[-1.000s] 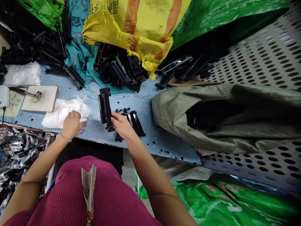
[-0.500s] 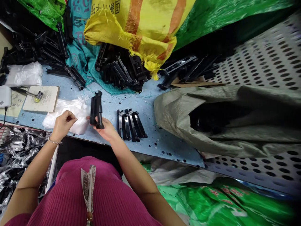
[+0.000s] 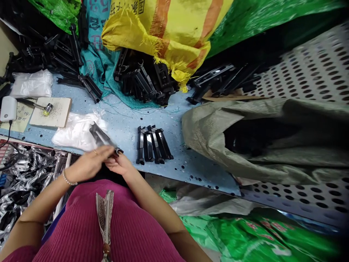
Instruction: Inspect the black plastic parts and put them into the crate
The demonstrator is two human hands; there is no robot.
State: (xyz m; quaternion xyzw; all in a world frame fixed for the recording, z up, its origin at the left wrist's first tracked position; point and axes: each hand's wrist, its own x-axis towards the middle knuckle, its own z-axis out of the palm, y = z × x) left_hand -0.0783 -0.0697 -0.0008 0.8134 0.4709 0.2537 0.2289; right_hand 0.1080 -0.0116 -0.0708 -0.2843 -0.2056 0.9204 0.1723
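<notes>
In front of my body, a long black part (image 3: 100,136) tilts toward the upper left, with a greyish, shiny clear plastic sleeve over it. My right hand (image 3: 117,164) grips its lower end from below, fingers curled. Across that same end lies my left hand (image 3: 91,163), slightly blurred, its fingers closed at the sleeve's lower edge; the fingertips are partly hidden. A stack of clear plastic bags (image 3: 77,133) rests just behind both hands. To the right, several similar black parts (image 3: 155,145) lie side by side on the blue table (image 3: 122,125).
Heaps of black parts spill from a teal sack (image 3: 95,62) and a yellow sack (image 3: 169,32). An open grey-green sack (image 3: 201,123) lies at right. Further left are another bag bundle (image 3: 32,83), a pale board (image 3: 58,112) and a white device (image 3: 8,109). Bagged parts fill a crate at lower left.
The black part was bare and upright in my right hand; now it is tilted leftward and sleeved in plastic. My left hand has moved right, from the bag stack onto the part's lower end.
</notes>
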